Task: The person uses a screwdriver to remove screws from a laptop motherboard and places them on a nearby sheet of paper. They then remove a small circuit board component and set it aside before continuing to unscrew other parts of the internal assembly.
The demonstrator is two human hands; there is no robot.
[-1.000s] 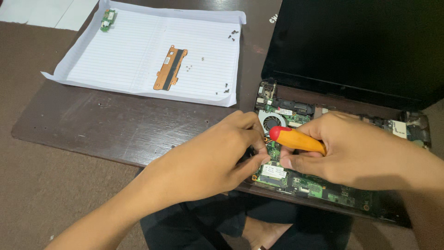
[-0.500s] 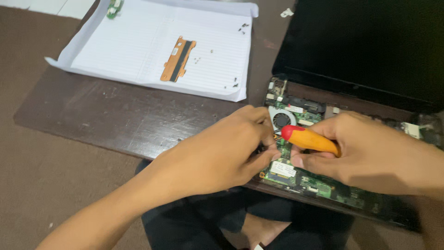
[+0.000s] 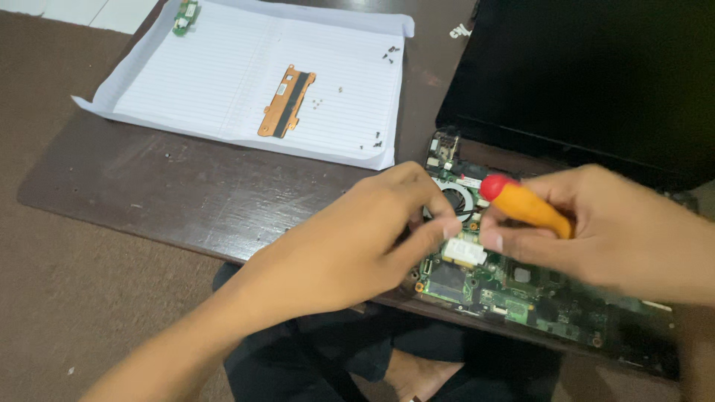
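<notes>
My right hand (image 3: 596, 223) comes in from the right edge of the frame, fingers curled shut around an orange screwdriver (image 3: 525, 206) with a red cap; the handle slants up toward the middle of the frame, and its tip is hidden. My left hand (image 3: 357, 242) reaches in from the lower left, forearm running diagonally up, knuckles toward the camera. Its fingers are bent and pinched together at the tips, right beside my right thumb; I cannot tell whether they hold anything.

Both hands hover over the green board (image 3: 506, 286) of an opened laptop, lower right of centre, just below a round fan (image 3: 456, 198). The dark screen (image 3: 596, 74) stands up behind, filling the upper right.

On the brown table (image 3: 186, 193), upper left, lies a lined sheet (image 3: 223, 82). On it rest a copper bracket (image 3: 287, 100), scattered screws (image 3: 389, 53) and, at the top edge, a small green board (image 3: 185, 15).
</notes>
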